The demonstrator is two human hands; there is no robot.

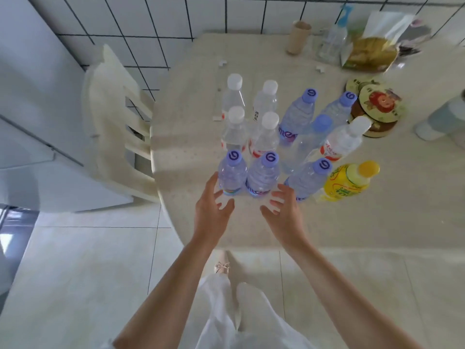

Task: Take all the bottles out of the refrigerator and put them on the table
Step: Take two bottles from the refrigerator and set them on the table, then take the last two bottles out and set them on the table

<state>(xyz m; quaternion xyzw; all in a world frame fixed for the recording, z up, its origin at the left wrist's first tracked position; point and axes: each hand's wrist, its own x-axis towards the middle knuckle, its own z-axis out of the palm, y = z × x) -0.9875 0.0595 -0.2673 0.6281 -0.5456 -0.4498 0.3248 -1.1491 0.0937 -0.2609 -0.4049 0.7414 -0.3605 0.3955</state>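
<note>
Several water bottles stand upright in a cluster on the beige table (pixel 191 137). Two purple-capped bottles are nearest: one on the left (pixel 232 173) and one beside it (pixel 263 176). Behind them stand several white-capped bottles (pixel 235 127), more purple-capped ones (pixel 298 117) and a yellow drink bottle (pixel 348 182) at the right. My left hand (pixel 212 210) is open just in front of the left near bottle, fingers close to its base. My right hand (pixel 284 210) is open next to it, fingers spread, holding nothing.
A cream chair (pixel 118 117) stands at the table's left edge. The white refrigerator (pixel 30 109) is further left. At the table's back are a cardboard tube (pixel 299 37), a spray bottle (pixel 332 41), a snack bag (pixel 372 51), round tins (pixel 377 107) and a grey cup (pixel 442 119).
</note>
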